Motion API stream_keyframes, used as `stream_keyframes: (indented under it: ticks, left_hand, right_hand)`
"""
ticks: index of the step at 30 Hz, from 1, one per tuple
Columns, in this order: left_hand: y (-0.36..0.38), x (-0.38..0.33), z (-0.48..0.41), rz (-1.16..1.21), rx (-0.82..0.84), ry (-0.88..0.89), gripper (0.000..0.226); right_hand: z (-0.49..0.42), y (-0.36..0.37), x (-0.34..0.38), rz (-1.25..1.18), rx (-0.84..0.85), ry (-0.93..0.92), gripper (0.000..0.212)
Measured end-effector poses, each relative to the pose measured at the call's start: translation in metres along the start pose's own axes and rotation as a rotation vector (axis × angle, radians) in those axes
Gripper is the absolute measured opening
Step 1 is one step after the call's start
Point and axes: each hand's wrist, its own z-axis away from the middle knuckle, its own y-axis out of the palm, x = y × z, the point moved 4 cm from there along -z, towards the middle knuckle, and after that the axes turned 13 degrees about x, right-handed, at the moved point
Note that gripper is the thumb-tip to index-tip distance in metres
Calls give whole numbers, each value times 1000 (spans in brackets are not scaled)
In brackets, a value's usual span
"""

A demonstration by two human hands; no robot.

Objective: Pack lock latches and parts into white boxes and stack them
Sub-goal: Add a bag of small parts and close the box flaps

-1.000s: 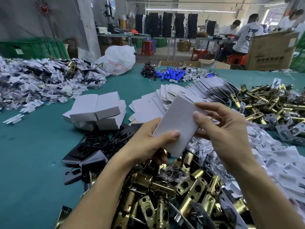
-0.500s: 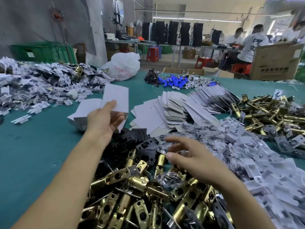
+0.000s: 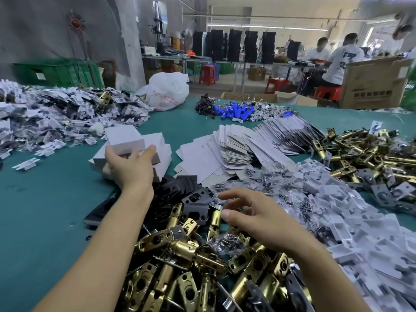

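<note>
Your left hand [image 3: 130, 170] holds the closed white cardboard box [image 3: 123, 137] across its near face, thumb at the right end and fingers at the left, a fairly wide span. The box lies flat, broad face up, its near edge running left to right; which side is longest cannot be told. It sits atop the stack of white boxes [image 3: 161, 161], left of centre on the teal table [image 3: 45, 199]; touching or just above, you cannot tell. Your right hand [image 3: 254, 219] hovers nearer and to the right, fingers loosely spread, holding nothing, over the pile of brass lock latches [image 3: 186, 246] and the clear bags of screws [image 3: 258, 183]. Black metal plates [image 3: 193, 197] lie between your hands, and flat white carton blanks [image 3: 198, 158] lie just right of the stack
</note>
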Motion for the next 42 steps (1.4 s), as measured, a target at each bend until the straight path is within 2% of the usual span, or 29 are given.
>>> stream_keyframes:
  ticks: [1, 3, 5, 7, 9, 12, 15, 19, 25, 30, 32, 36, 39, 42]
  left_hand:
    - [-1, -1, 8, -49, 8, 92, 78]
    - [4, -4, 20, -206, 57, 241, 51]
    - [21, -6, 22, -406, 272, 269, 24]
    - [46, -2, 19, -618, 572, 230, 20]
    - [70, 8, 17, -872, 796, 186, 26]
    - [89, 35, 4, -1136, 917, 68, 41]
    - [92, 57, -11, -1313, 872, -28, 48]
    - [94, 68, -22, -1333, 856, -100, 66]
    - [81, 58, -24, -1060, 646, 23, 60]
    - [73, 30, -16, -932, 558, 106, 30]
    - [69, 18, -6, -938, 531, 155, 10]
    - [65, -2, 22, -1045, 484, 358, 17]
    - [62, -12, 45, -1060, 514, 535, 19]
    - [62, -18, 68, -969, 713, 615, 18]
  right_hand:
    - [0, 0, 0, 2, 2, 2, 35]
    - [-1, 0, -1, 8, 7, 3, 36]
    - [-1, 0, -1, 11, 5, 2, 36]
    - [-1, -1, -2, 10, 4, 2, 35]
    - [-1, -1, -3, 9, 5, -5, 34]
    - [-2, -1, -6, 11, -1, -14, 31]
    - [-3, 3, -7, 21, 18, -25, 30]
    - [-5, 4, -11, 38, 28, -29, 30]
    - [-8, 7, -10, 60, 35, -14, 31]
    - [-5, 7, -9, 26, 42, -16, 28]
    - [-4, 6, -9, 25, 41, -9, 28]
    - [-4, 6, -8, 20, 47, 1, 27]
    - [-4, 3, -6, -26, -12, -11, 24]
    - [-5, -4, -6, -81, -161, 0, 39]
